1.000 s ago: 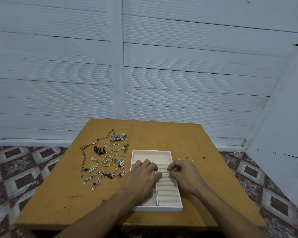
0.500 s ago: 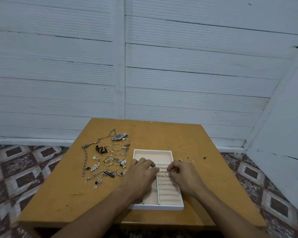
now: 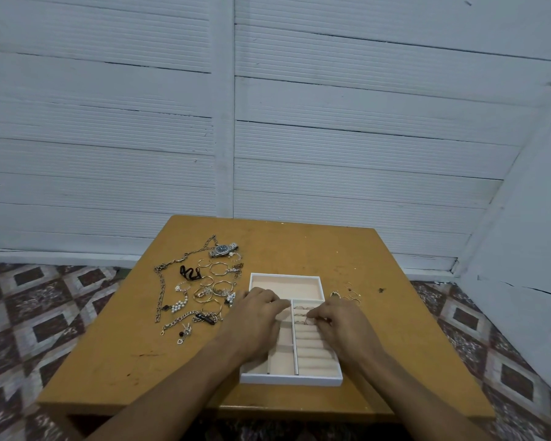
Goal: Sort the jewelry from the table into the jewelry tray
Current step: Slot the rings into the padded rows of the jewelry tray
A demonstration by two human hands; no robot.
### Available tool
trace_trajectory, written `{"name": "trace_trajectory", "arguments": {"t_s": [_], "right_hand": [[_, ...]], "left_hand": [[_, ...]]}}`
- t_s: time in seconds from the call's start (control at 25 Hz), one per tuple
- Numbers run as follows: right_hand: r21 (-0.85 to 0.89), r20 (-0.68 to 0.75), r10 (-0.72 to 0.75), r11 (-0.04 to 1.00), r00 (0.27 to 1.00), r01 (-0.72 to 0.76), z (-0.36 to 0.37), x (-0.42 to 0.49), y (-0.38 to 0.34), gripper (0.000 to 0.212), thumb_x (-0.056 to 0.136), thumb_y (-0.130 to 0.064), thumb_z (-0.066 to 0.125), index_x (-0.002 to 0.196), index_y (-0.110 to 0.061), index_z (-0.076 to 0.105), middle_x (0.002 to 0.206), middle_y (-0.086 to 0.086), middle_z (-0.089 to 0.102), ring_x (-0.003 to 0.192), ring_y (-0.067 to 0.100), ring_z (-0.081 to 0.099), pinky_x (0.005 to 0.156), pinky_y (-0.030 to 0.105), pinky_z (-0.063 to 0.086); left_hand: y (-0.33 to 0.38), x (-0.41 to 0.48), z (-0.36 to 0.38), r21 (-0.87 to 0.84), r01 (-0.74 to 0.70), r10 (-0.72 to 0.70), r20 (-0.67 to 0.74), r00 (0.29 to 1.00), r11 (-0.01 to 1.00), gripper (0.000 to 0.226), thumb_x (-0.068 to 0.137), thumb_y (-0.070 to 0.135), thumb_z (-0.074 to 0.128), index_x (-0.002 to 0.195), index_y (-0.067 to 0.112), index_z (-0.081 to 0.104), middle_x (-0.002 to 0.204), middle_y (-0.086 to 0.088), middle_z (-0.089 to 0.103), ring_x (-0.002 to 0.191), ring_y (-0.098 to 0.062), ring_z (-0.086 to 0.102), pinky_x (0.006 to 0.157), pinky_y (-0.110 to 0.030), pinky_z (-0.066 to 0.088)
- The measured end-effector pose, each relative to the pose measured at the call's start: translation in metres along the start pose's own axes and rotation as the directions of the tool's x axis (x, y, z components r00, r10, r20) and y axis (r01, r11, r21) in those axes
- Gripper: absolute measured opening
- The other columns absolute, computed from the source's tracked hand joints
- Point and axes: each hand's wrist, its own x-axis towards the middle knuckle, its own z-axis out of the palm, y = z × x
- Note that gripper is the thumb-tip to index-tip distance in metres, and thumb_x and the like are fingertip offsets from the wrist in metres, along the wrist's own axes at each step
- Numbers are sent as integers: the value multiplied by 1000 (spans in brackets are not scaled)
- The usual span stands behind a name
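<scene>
A: From the head camera, where does the jewelry tray (image 3: 287, 278) sit?

B: On the wooden table (image 3: 299, 246), near its front edge — both hands lie over it. The left hand (image 3: 255, 323) rests flat on the tray's left compartments, fingers loosely curled, gripping nothing visible.

A: And the right hand (image 3: 344, 326)?

B: Its fingertips (image 3: 315, 316) pinch a small ring (image 3: 309, 320) at the ring rolls on the right side.

A: The rest of the jewelry?

B: A pile (image 3: 204, 291) of chains, hoops and pearls lies left of the tray — a watch (image 3: 222, 249) at its far end. A few small rings (image 3: 350, 292) lie just right of it.
</scene>
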Motion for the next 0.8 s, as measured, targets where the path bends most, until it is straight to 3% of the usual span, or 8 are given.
{"name": "trace_trajectory", "arguments": {"t_s": [0.36,0.8], "right_hand": [[-78,-117,-84,994,990,76,11,-9,5,23,81,-17,60,93,-23,77,80,-4,68,78,22,60,68,32,46],[-231,-71,-115,968,991,96,11,-8,3,21,72,-21,63,83,-29,78,73,-9,69,70,22,62,57,37,48]], "left_hand": [[9,-1,-1,10,7,-8,13,1000,1000,42,95,25,43,137,28,48,132,5,55,125,-15,43,100,-36,27],[13,3,3,19,13,-14,44,999,1000,39,96,31,43,134,31,50,132,7,55,124,-15,43,98,-34,28]]}}
